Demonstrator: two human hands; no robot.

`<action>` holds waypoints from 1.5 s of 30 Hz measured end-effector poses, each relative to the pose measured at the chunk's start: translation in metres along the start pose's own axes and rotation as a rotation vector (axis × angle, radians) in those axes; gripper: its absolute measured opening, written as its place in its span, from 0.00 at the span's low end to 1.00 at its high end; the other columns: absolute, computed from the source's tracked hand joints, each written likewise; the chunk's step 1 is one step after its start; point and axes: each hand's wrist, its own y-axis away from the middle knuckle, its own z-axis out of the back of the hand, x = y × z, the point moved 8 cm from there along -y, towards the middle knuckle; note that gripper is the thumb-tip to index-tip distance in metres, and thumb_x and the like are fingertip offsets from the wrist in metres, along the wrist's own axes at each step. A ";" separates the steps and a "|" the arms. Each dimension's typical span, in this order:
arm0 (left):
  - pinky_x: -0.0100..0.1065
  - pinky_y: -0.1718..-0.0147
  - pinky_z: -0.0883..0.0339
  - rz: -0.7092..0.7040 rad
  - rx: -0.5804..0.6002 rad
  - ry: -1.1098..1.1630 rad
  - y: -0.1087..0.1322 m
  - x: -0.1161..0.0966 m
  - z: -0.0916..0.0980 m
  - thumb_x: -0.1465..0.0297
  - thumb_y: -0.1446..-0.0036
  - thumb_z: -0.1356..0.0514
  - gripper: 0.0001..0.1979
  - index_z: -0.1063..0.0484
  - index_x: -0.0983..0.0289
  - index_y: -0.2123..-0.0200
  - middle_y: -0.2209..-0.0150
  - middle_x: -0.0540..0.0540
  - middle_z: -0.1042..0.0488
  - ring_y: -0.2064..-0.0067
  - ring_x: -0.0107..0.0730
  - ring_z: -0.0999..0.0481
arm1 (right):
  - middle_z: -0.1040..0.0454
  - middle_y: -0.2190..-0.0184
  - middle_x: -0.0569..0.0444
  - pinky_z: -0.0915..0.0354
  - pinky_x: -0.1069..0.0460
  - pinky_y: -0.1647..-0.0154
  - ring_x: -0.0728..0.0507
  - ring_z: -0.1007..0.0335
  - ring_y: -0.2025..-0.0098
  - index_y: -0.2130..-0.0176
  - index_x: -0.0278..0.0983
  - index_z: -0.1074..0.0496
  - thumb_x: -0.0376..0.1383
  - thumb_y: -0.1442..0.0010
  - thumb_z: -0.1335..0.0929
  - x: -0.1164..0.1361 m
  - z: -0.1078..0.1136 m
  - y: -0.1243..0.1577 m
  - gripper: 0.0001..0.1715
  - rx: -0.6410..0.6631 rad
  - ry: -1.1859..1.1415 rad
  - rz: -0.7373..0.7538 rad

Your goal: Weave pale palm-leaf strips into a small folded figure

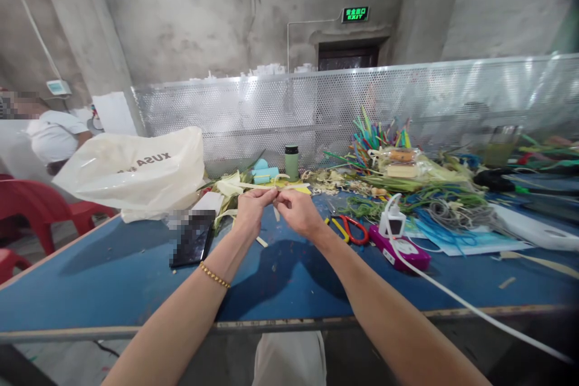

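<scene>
Over the middle of the blue table, my left hand and my right hand meet at the fingertips, both pinched closed. A pale flat plant-like strip shows between them, with one end hanging below the fingers. Other pale ends stick out around the hands, and I cannot tell whether they belong to the same piece. The exact grip is hidden by the fingers. A pair of scissors with red handles lies right of my right hand. Left of my left wrist is a dark phone-like device.
A white plastic bag stands at the left. Behind the hands are a green bottle and light-blue rolls. Green cords, colourful strips and a purple power strip with a white cable fill the right. A person is far left.
</scene>
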 end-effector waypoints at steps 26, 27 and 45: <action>0.38 0.58 0.33 -0.062 -0.005 0.048 0.004 -0.008 -0.002 0.66 0.64 0.28 0.14 0.20 0.69 0.74 0.73 0.57 0.21 0.67 0.36 0.24 | 0.31 0.76 0.53 0.45 0.54 0.67 0.48 0.39 0.71 0.77 0.36 0.35 0.29 0.43 0.37 0.011 -0.007 0.003 0.12 0.022 0.116 0.104; 0.38 0.58 0.33 -0.060 -0.005 0.050 0.004 -0.008 -0.002 0.66 0.64 0.28 0.14 0.20 0.69 0.73 0.73 0.57 0.21 0.67 0.36 0.24 | 0.31 0.76 0.53 0.45 0.54 0.66 0.48 0.39 0.71 0.77 0.36 0.35 0.29 0.43 0.37 0.012 -0.007 0.003 0.11 0.024 0.122 0.106; 0.40 0.56 0.32 -0.041 0.137 -0.187 0.004 -0.014 -0.010 0.67 0.59 0.31 0.11 0.20 0.67 0.71 0.72 0.57 0.20 0.66 0.38 0.22 | 0.29 0.72 0.48 0.46 0.52 0.64 0.45 0.38 0.66 0.74 0.35 0.28 0.41 0.37 0.38 0.001 0.063 0.001 0.18 -0.385 0.290 -0.002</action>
